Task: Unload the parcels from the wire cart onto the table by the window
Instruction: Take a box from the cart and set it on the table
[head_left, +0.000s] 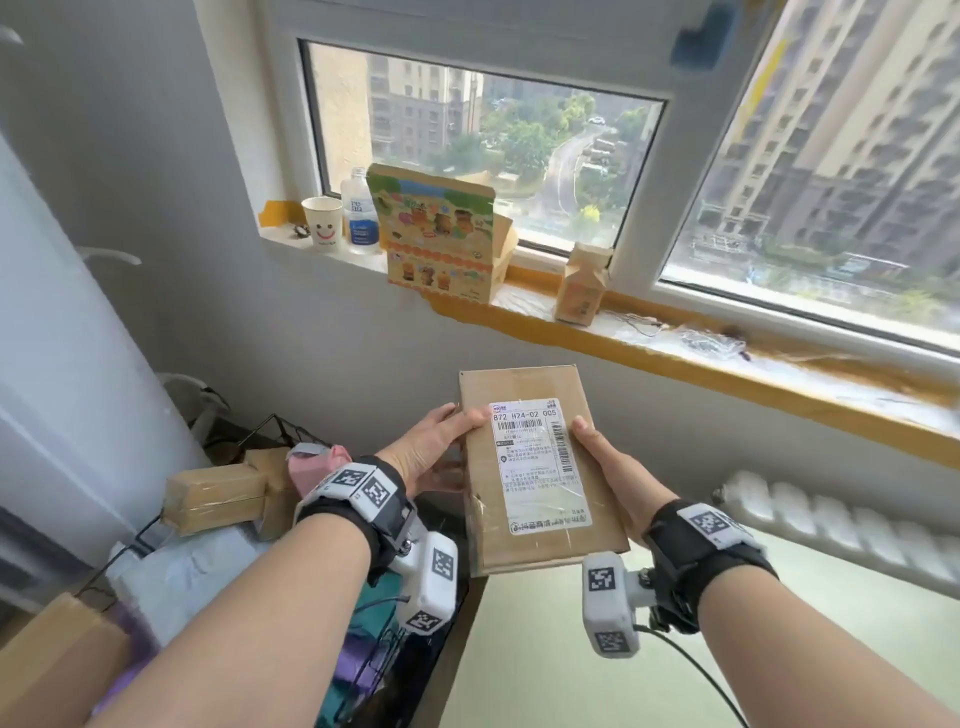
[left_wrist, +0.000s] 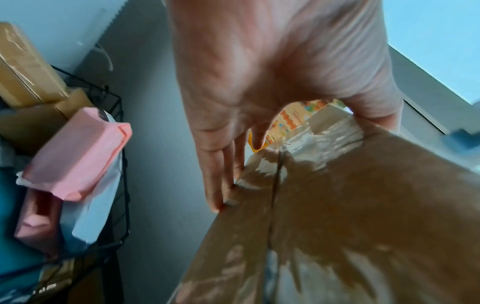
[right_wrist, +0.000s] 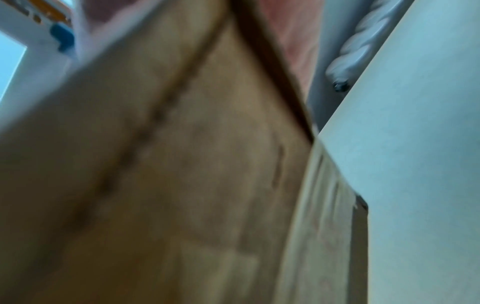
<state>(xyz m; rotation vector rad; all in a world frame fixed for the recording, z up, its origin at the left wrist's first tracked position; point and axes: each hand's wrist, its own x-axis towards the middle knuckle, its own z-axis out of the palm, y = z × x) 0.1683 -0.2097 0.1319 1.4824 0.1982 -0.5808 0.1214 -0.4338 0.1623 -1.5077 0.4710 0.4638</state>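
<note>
While both hands are busy, the flat cardboard parcel (head_left: 537, 467) sits up in the air between them, label side up, roughly over the edge where the wire cart (left_wrist: 118, 156) meets the pale green tabletop (head_left: 779, 649). The left hand (head_left: 434, 452) grips the parcel's left edge, thumb on top near the shipping label (head_left: 535, 462) and fingers (left_wrist: 221, 174) underneath. The right hand (head_left: 605, 467) holds the right edge the same way, thumb on top, though the wrist view there is mostly blurry cardboard so I can't make out the fingers below. It isn't touching the tabletop.

The cart on the left is still pretty loaded: a long tan box (head_left: 215, 496), a pink soft package (left_wrist: 78, 156), a white mailer (left_wrist: 93, 201) under it, plus more stuff lower down that's hard to identify. On the windowsill (head_left: 675, 348) there's a paper cup (head_left: 323, 223) with a smiley, a water bottle (head_left: 359, 213), a cartoon-printed box (head_left: 441, 234) and a small carton (head_left: 582, 286). A white radiator (head_left: 831, 525) runs along the wall under the sill.
</note>
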